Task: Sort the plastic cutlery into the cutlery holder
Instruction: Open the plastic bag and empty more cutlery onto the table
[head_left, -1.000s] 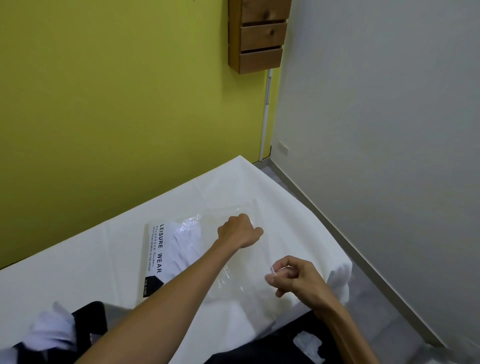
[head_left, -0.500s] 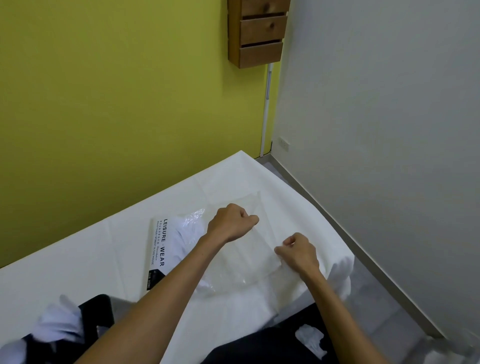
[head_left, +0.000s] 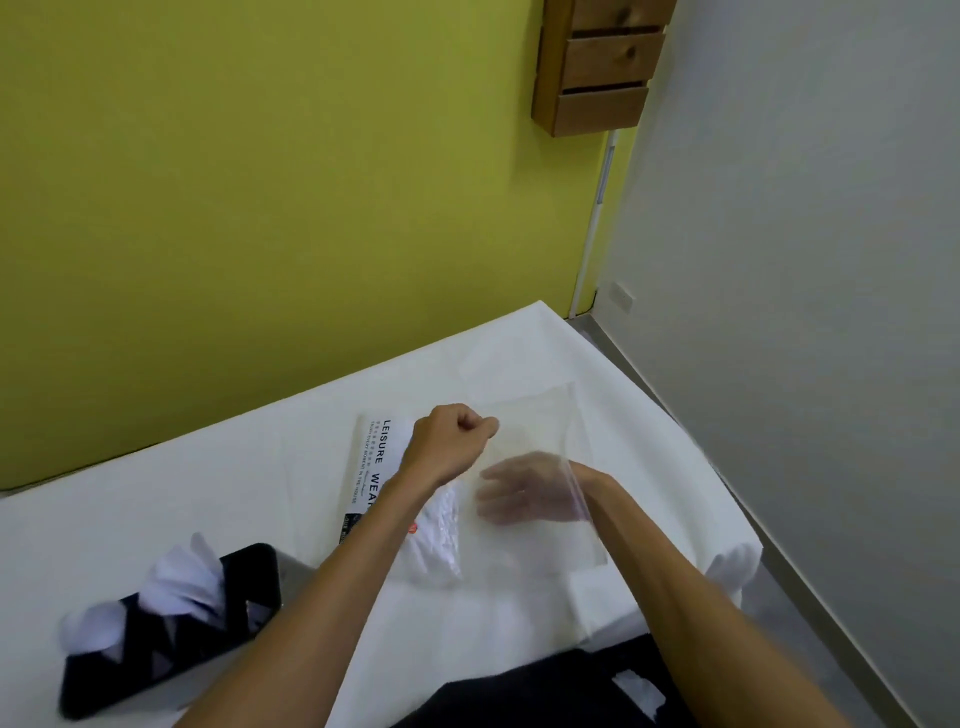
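My L hand (head_left: 449, 441) was curled up tight, thumb & finger pinching the top left edge of the clear bag (head_left: 535, 415). My R hand (head_left: 524, 491) was inside the bag, and I could see it thru the plastic. Its fingers (head_left: 491, 491) looked loose & spread, pointing left, w/ nothing in them that I could see, but it was a bit blurry.

The bag lay flat on the white table (head_left: 208, 493). Half under the bag's left side was a flat pack (head_left: 376, 457) w/ "LEISURE WEAR" on it. White stuff in that pack showed thru the bag's left part.

The black cutlery holder (head_left: 171, 649) sat well apart from the bag, to the left & nearer to me. White plastic cutlery (head_left: 187, 587) stuck out of its top. It was too blurry to tell forks from spoons.

Behind the bag was a yellow wall (head_left: 260, 208). High above the bag hung a wooden box (head_left: 597, 67) w/ slots. A grey wall (head_left: 805, 260) stood to the bag's right.
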